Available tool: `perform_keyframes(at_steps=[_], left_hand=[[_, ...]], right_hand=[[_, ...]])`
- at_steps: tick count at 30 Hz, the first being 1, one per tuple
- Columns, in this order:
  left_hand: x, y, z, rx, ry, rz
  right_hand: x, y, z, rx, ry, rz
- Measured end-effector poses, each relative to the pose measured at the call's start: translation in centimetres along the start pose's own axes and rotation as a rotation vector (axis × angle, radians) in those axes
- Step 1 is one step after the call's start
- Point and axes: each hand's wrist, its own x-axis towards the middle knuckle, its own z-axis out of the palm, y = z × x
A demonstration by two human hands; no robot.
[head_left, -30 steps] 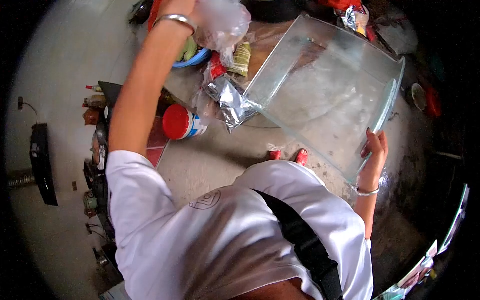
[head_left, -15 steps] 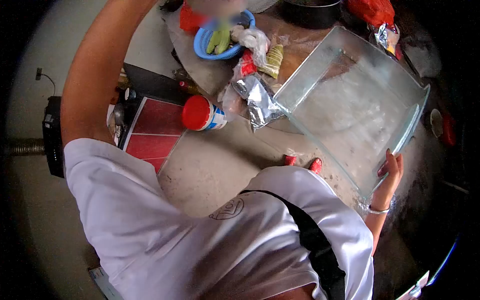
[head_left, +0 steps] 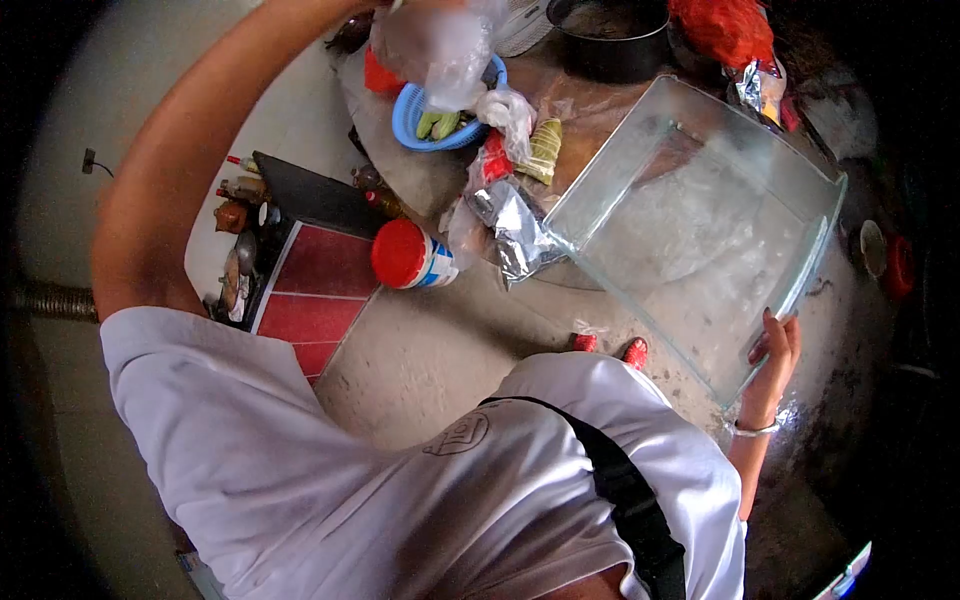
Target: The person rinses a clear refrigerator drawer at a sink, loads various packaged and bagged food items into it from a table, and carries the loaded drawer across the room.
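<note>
My right hand [head_left: 776, 362] is closed on the near right edge of a clear glass tank [head_left: 640, 300], a rectangular box tilted over the floor. Plastic-like film shows through its glass. My left arm stretches up along the left side, and my left hand [head_left: 385, 6] is mostly cut off by the top edge. From it hangs a crumpled clear plastic bag [head_left: 455, 75], partly blurred, above a blue basket [head_left: 408, 125] with green vegetables [head_left: 436, 126] in it.
Beside the basket lie a white plastic bag [head_left: 512, 118], a yellow-green packet [head_left: 545, 150] and silver foil packaging [head_left: 520, 235]. A red-lidded tub [head_left: 400, 254] stands near a red-panelled surface [head_left: 325, 265]. A black round pan [head_left: 610, 50] and a red bag [head_left: 725, 35] are at the back.
The clear plastic bag has come further into view at the top under my left hand. Most of the scene sits slightly lower in view; my right hand keeps its hold on the glass tank.
</note>
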Motion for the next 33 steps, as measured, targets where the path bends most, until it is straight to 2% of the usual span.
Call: perform_keyframes(at_steps=[1,4,5,8,9,12,18,21,24,26,28,30,32,33], left_hand=[[-0.7,1.3,0.5,0.044,0.036,-0.058],[0.0,0.4,3.9,-0.009,0.154,0.184],[-0.2,1.1,4.1,0.033,0.027,0.008],[0.0,0.1,6.5,0.134,0.081,0.073],[-0.5,0.5,6.9,0.08,0.141,0.077],[-0.2,0.0,8.5,0.224,0.28,0.2],[0.9,-0.6,8.9,0.171,0.086,0.285],[1.5,-1.5,9.4,0.039,-0.087,0.261],[2.5,-2.3,9.9,0.189,-0.264,0.16],[1.5,-3.0,9.5,0.115,-0.279,0.313],[0.6,-2.3,8.7,-0.13,-0.319,0.152],[-3.0,2.6,6.2,-0.54,-0.369,-0.328],[-3.9,2.8,6.9,-0.768,-0.454,-0.211],[-3.6,2.6,7.6,-0.734,-0.526,-0.133]], right_hand=[[0.2,0.2,0.0,-0.004,0.003,0.003],[0.4,0.1,0.5,-0.002,0.011,0.011],[0.4,0.0,0.6,-0.003,0.014,0.017],[0.5,0.2,0.6,-0.013,0.005,-0.007],[0.5,0.1,0.6,-0.011,0.002,-0.004],[0.6,0.1,0.6,0.007,-0.016,0.007],[0.6,0.7,0.5,0.03,-0.022,0.022],[0.7,0.9,0.4,0.024,-0.014,0.017],[0.7,0.6,0.4,0.017,-0.005,0.016],[0.7,0.6,0.3,0.026,-0.002,0.013],[0.8,0.9,0.2,0.019,-0.002,0.004],[0.8,1.1,0.1,0.018,-0.005,-0.003],[0.8,1.0,0.1,0.024,-0.012,-0.007],[0.8,1.0,0.2,0.019,-0.011,-0.005]])
